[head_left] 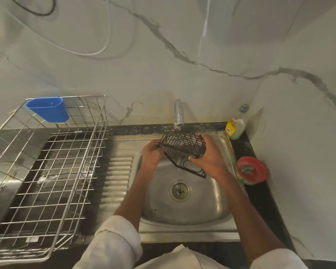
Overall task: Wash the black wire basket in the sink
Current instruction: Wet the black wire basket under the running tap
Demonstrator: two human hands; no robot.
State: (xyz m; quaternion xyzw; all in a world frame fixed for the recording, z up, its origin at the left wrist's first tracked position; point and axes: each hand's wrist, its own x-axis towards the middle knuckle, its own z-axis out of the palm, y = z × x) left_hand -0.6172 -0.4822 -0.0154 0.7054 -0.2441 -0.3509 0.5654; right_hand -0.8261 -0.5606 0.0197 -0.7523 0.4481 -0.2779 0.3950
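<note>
While the tap (pixel 178 115) stood just above it at the centre of the frame, the black wire basket (pixel 183 149) was held tilted over the steel sink (pixel 211 208), clear of the basin floor and above the drain (pixel 180 191). The left hand (pixel 151 154) gripped the basket's left end, fingers curled round the wire. The right hand (pixel 209 157) held the right end, fingers wrapped over the rim and thumb beneath. A thin run of water fell below the basket. At right, on the dark bench (pixel 260 200), stood a soap bottle (pixel 235 127) and a red tub (pixel 251 170). A wire dish rack (pixel 47 171) with a blue cup (pixel 48 109) occupied the left.
</note>
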